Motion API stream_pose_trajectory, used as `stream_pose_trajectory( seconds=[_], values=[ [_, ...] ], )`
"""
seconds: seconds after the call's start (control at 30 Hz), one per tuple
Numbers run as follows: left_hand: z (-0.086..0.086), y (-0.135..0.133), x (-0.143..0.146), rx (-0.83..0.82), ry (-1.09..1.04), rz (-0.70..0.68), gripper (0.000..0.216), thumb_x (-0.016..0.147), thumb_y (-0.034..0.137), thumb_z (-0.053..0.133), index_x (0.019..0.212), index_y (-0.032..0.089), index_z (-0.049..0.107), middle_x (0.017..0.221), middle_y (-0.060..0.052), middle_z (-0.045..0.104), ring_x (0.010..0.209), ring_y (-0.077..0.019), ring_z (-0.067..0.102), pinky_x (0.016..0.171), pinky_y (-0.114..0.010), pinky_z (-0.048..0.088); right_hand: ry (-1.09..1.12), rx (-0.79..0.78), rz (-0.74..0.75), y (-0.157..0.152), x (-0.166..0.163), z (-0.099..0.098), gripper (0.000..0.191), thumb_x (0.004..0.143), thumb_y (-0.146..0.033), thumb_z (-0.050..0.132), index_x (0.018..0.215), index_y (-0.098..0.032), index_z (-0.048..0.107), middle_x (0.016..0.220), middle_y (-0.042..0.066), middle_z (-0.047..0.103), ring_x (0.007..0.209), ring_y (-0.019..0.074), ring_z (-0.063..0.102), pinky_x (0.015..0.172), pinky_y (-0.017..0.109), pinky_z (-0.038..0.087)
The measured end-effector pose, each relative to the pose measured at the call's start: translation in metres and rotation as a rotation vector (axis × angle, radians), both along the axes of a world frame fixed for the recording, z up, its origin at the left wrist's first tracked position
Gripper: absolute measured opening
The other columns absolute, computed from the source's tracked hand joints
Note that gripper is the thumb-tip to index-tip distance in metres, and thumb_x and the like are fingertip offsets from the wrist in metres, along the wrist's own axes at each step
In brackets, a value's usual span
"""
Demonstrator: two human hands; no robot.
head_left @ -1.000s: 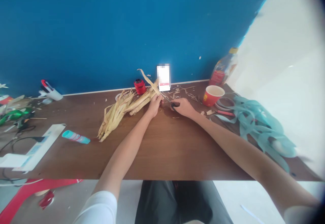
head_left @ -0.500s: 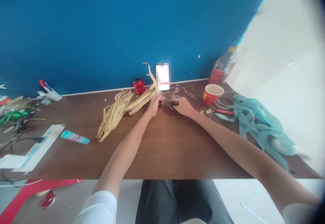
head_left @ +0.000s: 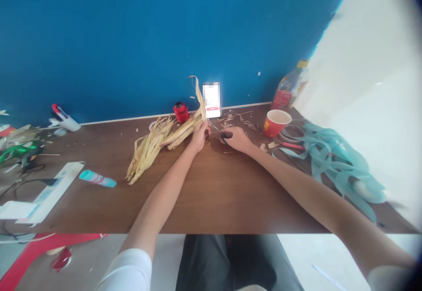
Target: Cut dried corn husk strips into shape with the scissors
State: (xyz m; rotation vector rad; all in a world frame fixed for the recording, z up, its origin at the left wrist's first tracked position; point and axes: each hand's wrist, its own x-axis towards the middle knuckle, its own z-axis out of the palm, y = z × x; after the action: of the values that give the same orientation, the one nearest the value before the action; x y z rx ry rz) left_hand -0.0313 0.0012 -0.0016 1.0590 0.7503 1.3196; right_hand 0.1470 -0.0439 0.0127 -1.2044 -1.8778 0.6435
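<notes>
Straw-yellow husk bundle [head_left: 154, 143] pinched narrow in left hand [head_left: 199, 136]; I note right hand [head_left: 236, 140] closed on black-handled scissors [head_left: 226, 136], blades just beside husk, above brown wooden table [head_left: 211, 194].

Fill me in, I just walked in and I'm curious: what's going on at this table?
A person is working at a brown wooden table. Their left hand pinches a bundle of dried, straw-coloured leaf strips, with one long strip standing up past the fingers. Their right hand holds black-handled scissors, the blades pointing toward that strip. Small shreds lie scattered on the tabletop beyond the hands, near a red paper cup.
</notes>
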Motion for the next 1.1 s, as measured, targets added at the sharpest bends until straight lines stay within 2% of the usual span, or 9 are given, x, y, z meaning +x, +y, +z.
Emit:
stream_pose_trajectory(
  seconds=[0.23,0.43,0.67,0.9,1.1],
  values=[
    [0.000,-0.001,0.000,-0.003,0.070,0.026,0.035,0.082,0.047,0.071,0.074,0.016,0.057,0.065,0.003,0.050,0.056,-0.0059,0.045,0.055,-0.021,0.037,-0.026,0.015,-0.014,-0.006,-0.003,0.007,0.013,0.072,-0.022,0.061,0.075,-0.018,0.073,0.070,-0.001,0.068,0.066,0.0140,0.055,0.062,0.024,0.038],
    [0.002,-0.003,0.002,0.014,0.105,0.047,0.033,0.076,0.044,0.078,0.077,0.016,0.060,0.065,0.002,0.055,0.056,-0.0061,0.047,0.056,-0.021,0.039,-0.040,0.015,-0.076,-0.006,-0.005,0.005,0.016,0.072,-0.024,0.062,0.082,-0.019,0.074,0.069,-0.001,0.067,0.066,0.0146,0.055,0.061,0.025,0.038],
    [-0.002,0.001,0.001,0.016,0.122,0.109,0.033,0.081,0.048,0.072,0.078,0.016,0.061,0.072,-0.001,0.061,0.061,-0.0087,0.054,0.061,-0.023,0.043,-0.068,0.003,-0.077,-0.008,-0.006,0.009,0.012,0.073,-0.023,0.062,0.077,-0.020,0.072,0.070,-0.001,0.068,0.066,0.0144,0.056,0.061,0.024,0.038],
    [0.001,-0.001,0.002,0.006,0.098,0.079,0.029,0.081,0.041,0.074,0.079,0.017,0.057,0.076,-0.001,0.062,0.069,-0.0113,0.059,0.068,-0.025,0.046,-0.103,0.000,-0.103,-0.008,-0.006,0.006,0.016,0.074,-0.024,0.062,0.083,-0.022,0.074,0.074,0.000,0.071,0.070,0.0164,0.060,0.063,0.025,0.039],
    [0.001,0.001,0.003,-0.039,0.051,0.106,0.021,0.084,0.030,0.070,0.079,0.018,0.055,0.076,0.001,0.058,0.071,-0.0095,0.056,0.068,-0.023,0.043,-0.283,0.064,-0.197,-0.007,-0.009,-0.002,0.021,0.077,-0.028,0.061,0.093,-0.025,0.074,0.082,0.002,0.074,0.074,0.0201,0.063,0.063,0.028,0.037]
  ],
)
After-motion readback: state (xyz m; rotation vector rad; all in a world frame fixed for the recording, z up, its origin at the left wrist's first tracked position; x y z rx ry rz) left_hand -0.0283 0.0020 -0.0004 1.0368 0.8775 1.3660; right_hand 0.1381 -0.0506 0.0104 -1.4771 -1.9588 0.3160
